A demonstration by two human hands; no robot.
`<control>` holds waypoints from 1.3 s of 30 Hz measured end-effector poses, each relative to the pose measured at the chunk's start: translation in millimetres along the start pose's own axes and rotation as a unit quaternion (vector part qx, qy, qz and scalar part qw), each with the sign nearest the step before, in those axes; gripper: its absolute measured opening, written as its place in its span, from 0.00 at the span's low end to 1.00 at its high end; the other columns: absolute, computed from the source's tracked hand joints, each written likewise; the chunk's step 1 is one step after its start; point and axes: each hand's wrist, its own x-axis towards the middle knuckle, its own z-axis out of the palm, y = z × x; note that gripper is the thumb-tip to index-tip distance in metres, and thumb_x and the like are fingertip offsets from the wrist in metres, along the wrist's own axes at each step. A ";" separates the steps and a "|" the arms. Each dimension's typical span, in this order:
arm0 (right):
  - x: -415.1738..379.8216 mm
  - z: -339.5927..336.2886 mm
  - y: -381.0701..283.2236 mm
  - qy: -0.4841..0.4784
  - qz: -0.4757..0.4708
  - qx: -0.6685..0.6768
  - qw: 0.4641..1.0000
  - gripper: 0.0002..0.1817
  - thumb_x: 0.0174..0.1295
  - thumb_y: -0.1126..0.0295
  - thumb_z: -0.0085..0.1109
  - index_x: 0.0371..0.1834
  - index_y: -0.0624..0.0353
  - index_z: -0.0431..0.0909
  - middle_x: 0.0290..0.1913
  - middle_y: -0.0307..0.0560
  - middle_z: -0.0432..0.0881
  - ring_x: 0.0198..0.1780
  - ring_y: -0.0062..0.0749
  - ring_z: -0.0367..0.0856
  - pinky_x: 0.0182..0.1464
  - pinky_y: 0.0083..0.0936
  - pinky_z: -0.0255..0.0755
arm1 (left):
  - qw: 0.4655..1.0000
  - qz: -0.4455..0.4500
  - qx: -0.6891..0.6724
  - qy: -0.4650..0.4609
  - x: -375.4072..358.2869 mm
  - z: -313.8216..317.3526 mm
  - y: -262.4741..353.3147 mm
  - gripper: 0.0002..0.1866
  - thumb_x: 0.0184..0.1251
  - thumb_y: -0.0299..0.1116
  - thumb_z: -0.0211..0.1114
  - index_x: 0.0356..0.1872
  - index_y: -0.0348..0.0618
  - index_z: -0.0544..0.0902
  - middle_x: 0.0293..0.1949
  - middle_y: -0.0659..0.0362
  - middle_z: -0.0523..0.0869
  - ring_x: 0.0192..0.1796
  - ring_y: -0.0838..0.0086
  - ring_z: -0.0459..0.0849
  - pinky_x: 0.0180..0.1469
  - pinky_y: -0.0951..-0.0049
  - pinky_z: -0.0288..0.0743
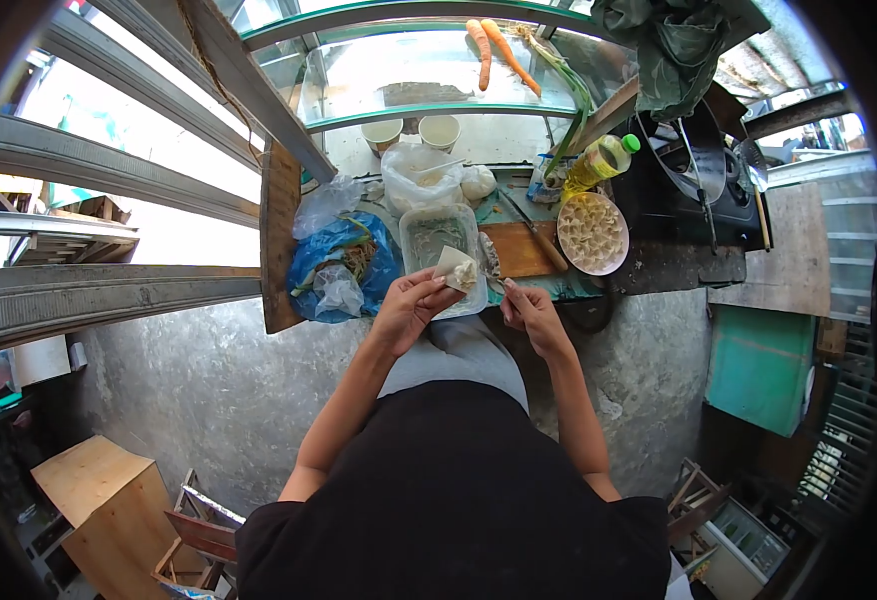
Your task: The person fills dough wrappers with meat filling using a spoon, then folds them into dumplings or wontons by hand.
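Left hand cradles a pale square dumpling wrapper with filling on it; right hand pinches a small utensil. Filling step, I reckon; folding needs gentle fingers next.

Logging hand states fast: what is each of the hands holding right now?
Left hand: closed on a dumpling wrapper with filling on it.
Right hand: closed on a thin utensil; its type cannot be told.
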 end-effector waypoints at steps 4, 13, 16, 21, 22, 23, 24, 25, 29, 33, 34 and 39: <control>5.2 8.5 5.7 0.012 -0.029 0.028 0.999 0.24 0.68 0.58 0.43 0.13 0.56 0.68 0.13 0.26 0.58 0.16 0.09 0.50 0.19 0.14 0.42 | 1.000 0.010 -0.002 0.002 1.9 7.9 -1.1 0.17 0.65 0.25 0.50 0.53 0.25 0.69 0.47 0.48 0.79 0.49 0.70 0.80 0.59 0.70 0.69; 14.6 24.9 21.5 0.107 -0.171 -0.074 0.977 0.20 0.68 0.65 0.45 0.16 0.61 0.65 0.16 0.29 0.62 0.20 0.11 0.55 0.21 0.16 0.48 | 0.991 0.019 -0.134 0.021 10.6 19.5 -2.5 0.17 0.65 0.24 0.49 0.52 0.24 0.64 0.33 0.57 0.76 0.28 0.82 0.75 0.65 0.64 0.63; 14.2 20.5 30.3 0.111 -0.187 -0.123 0.968 0.20 0.68 0.65 0.45 0.17 0.63 0.67 0.17 0.31 0.64 0.21 0.13 0.57 0.23 0.15 0.50 | 0.984 0.008 -0.165 0.070 9.7 24.3 2.9 0.16 0.65 0.23 0.49 0.52 0.26 0.64 0.37 0.55 0.78 0.35 0.79 0.79 0.62 0.67 0.68; 7.9 14.0 32.3 0.126 -0.169 -0.173 0.962 0.20 0.67 0.66 0.47 0.17 0.65 0.66 0.16 0.32 0.64 0.20 0.13 0.57 0.22 0.16 0.51 | 0.984 -0.006 -0.156 0.091 11.5 21.3 11.0 0.16 0.65 0.23 0.48 0.52 0.25 0.63 0.34 0.58 0.75 0.25 0.84 0.71 0.66 0.63 0.62; 8.2 10.9 30.3 0.136 -0.166 -0.202 0.956 0.20 0.66 0.67 0.48 0.16 0.65 0.65 0.16 0.31 0.63 0.20 0.13 0.57 0.22 0.16 0.51 | 0.986 -0.003 -0.161 0.033 12.7 12.3 12.0 0.17 0.65 0.23 0.48 0.53 0.25 0.63 0.34 0.58 0.75 0.24 0.84 0.70 0.66 0.62 0.62; 7.7 8.3 28.1 0.137 -0.167 -0.202 0.955 0.20 0.66 0.67 0.48 0.16 0.65 0.65 0.16 0.31 0.63 0.20 0.13 0.57 0.22 0.16 0.51 | 0.987 -0.004 -0.160 0.031 12.8 5.6 12.6 0.17 0.65 0.23 0.48 0.53 0.25 0.63 0.34 0.58 0.75 0.24 0.84 0.70 0.66 0.62 0.62; 6.5 6.0 25.7 0.161 -0.167 -0.208 0.950 0.20 0.65 0.67 0.50 0.16 0.65 0.66 0.15 0.33 0.64 0.20 0.13 0.57 0.22 0.17 0.52 | 0.986 0.005 -0.167 0.012 11.8 2.3 14.7 0.17 0.65 0.23 0.48 0.52 0.25 0.63 0.33 0.58 0.76 0.26 0.84 0.73 0.64 0.63 0.65; 5.5 4.5 23.3 0.184 -0.167 -0.214 0.945 0.20 0.64 0.67 0.51 0.16 0.66 0.67 0.13 0.34 0.64 0.19 0.14 0.58 0.22 0.18 0.52 | 0.985 0.013 -0.175 -0.007 10.7 -0.4 17.3 0.17 0.65 0.23 0.49 0.52 0.25 0.63 0.31 0.58 0.77 0.27 0.84 0.75 0.62 0.65 0.68; 5.0 3.5 16.0 0.203 -0.167 -0.391 0.882 0.18 0.61 0.66 0.54 0.16 0.65 0.71 0.13 0.43 0.69 0.16 0.24 0.65 0.21 0.24 0.57 | 0.996 0.005 -0.083 0.029 -3.4 10.2 37.0 0.21 0.64 0.24 0.49 0.56 0.24 0.61 0.36 0.56 0.77 0.27 0.83 0.75 0.65 0.61 0.63; 20.5 19.0 40.9 0.141 -0.160 -0.624 0.752 0.15 0.58 0.64 0.54 0.18 0.61 0.75 0.21 0.52 0.76 0.24 0.45 0.75 0.27 0.34 0.66 | 0.994 0.016 -0.083 -0.075 -3.8 -13.6 32.4 0.20 0.63 0.25 0.49 0.55 0.24 0.64 0.43 0.52 0.80 0.38 0.77 0.82 0.63 0.62 0.66; 23.3 24.0 41.8 0.111 -0.143 -0.665 0.725 0.15 0.57 0.63 0.54 0.19 0.61 0.74 0.24 0.53 0.78 0.28 0.49 0.77 0.30 0.36 0.67 | 0.999 0.012 -0.033 -0.025 -8.6 -6.7 34.8 0.19 0.63 0.25 0.50 0.53 0.25 0.66 0.44 0.50 0.80 0.42 0.74 0.82 0.61 0.64 0.68; 22.9 27.8 8.9 0.121 -0.166 -0.493 0.845 0.11 0.58 0.67 0.52 0.28 0.64 0.79 0.29 0.48 0.79 0.33 0.36 0.78 0.37 0.30 0.66 | 0.999 -0.009 0.037 0.034 -15.9 3.1 38.7 0.15 0.62 0.26 0.55 0.49 0.29 0.73 0.43 0.51 0.82 0.42 0.72 0.83 0.52 0.73 0.75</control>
